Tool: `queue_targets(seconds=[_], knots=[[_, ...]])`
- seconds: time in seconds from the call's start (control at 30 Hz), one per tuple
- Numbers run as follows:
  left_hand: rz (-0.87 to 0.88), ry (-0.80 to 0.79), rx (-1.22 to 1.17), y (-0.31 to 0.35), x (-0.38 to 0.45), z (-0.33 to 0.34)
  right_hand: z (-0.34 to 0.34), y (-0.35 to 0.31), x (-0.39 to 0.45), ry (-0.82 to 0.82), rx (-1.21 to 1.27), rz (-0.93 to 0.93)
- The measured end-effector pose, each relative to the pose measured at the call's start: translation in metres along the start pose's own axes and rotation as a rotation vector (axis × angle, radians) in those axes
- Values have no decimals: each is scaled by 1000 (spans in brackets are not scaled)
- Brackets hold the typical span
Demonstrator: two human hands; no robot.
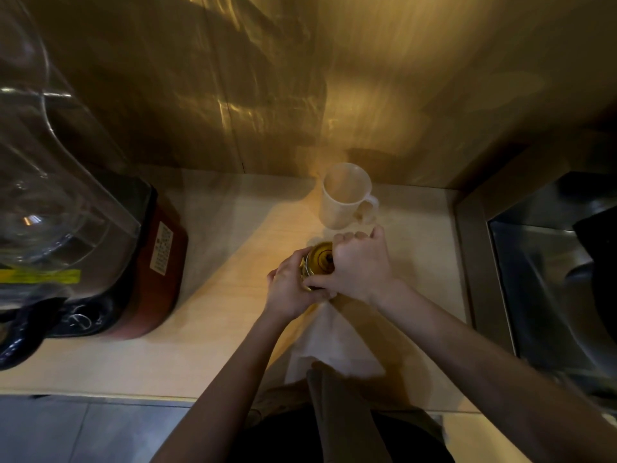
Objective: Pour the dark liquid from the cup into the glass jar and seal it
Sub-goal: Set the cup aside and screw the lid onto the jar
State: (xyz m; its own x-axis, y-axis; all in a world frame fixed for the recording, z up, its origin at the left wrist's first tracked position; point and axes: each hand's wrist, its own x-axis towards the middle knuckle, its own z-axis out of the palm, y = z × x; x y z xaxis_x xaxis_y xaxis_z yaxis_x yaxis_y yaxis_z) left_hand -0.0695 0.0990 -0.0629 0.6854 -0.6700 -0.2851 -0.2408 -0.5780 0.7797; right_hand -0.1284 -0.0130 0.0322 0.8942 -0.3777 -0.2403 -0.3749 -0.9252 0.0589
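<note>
jar [317, 262] stands upright mid-counter, long axis vertical, mouth up toward the camera, on the far end of a white cloth [329, 342]. cup [345, 197] sits just past it, upright, handle to the right, looks empty, so pouring's probably done. left hand [288, 289] is wrapped round the glass body, right hand [359, 264] is clamped over the gold lid [320, 259]. looks like the sealing twist; can't tell if it's tight yet.
</note>
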Motion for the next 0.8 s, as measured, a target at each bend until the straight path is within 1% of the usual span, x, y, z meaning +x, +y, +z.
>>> queue_targets(seconds=[0.1,0.2,0.37,0.4,0.47,0.53,0.6,0.63,0.73,0.8], knots=[[-9,-12,-3,1,-1,-1,-2,12,-6,-123,20,13],[-6,1,-23,2,-1,-1,-3,20,-13,-187,17,11],[-7,11,-29,3,-1,0,-3,22,-14,-136,40,-7],[-9,17,-32,2,-1,0,-2,23,-13,-114,65,-24],[-7,24,-33,2,-1,0,1,26,-10,-91,123,-119],[5,24,-20,1,-1,1,3,27,-5,-132,232,-193],[8,22,-7,0,0,1,4,25,0,-189,337,-186],[4,22,-7,0,0,1,5,25,2,-187,347,-187],[-2,25,-14,1,1,1,6,24,4,-123,251,-208],[-4,25,-16,1,1,2,6,23,4,-113,206,-213]])
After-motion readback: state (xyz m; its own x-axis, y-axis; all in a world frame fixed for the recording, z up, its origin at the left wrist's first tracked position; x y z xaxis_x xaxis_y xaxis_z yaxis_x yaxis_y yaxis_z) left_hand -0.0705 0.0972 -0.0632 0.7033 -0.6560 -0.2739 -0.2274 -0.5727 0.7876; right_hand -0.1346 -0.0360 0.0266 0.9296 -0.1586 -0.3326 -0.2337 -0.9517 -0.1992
